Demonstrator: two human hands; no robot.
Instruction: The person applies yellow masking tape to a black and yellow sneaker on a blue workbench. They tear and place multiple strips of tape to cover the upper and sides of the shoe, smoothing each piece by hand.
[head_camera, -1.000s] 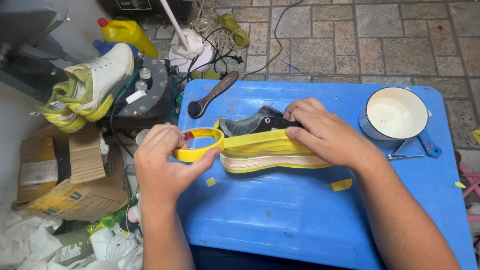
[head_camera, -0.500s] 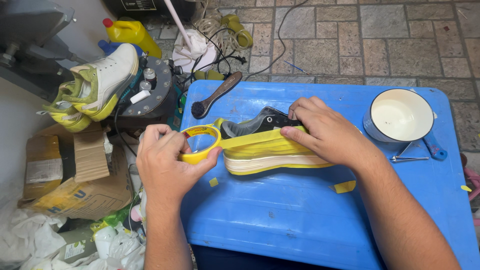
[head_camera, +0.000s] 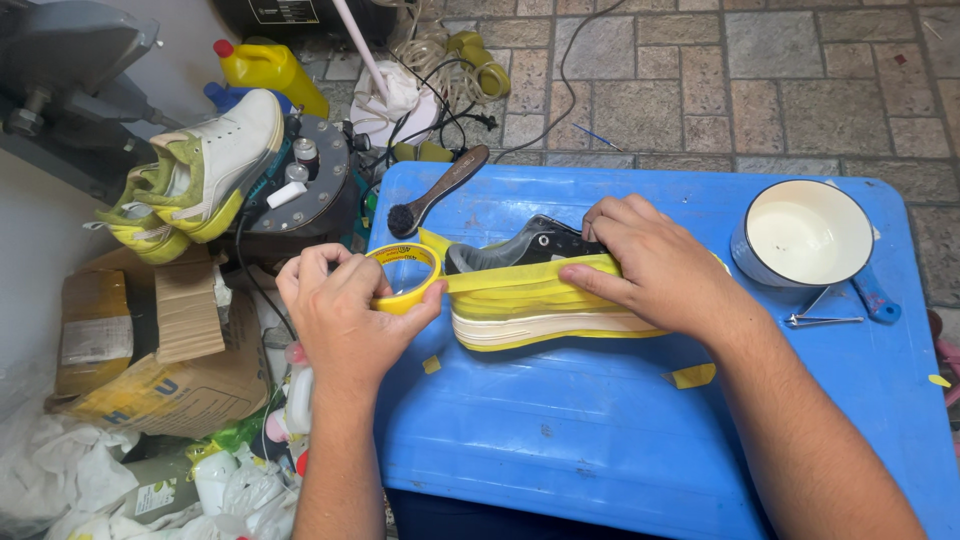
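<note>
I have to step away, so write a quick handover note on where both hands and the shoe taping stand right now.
Left hand: holds the yellow tape roll at the shoe's toe end, strip pulled taut.
Right hand: presses the tape against the shoe on the blue table.
Done: several yellow bands cover the side above the sole.
Left: the dark upper is bare; tape is uncut.
Nearby: brush, white pot, small metal tool.
</note>
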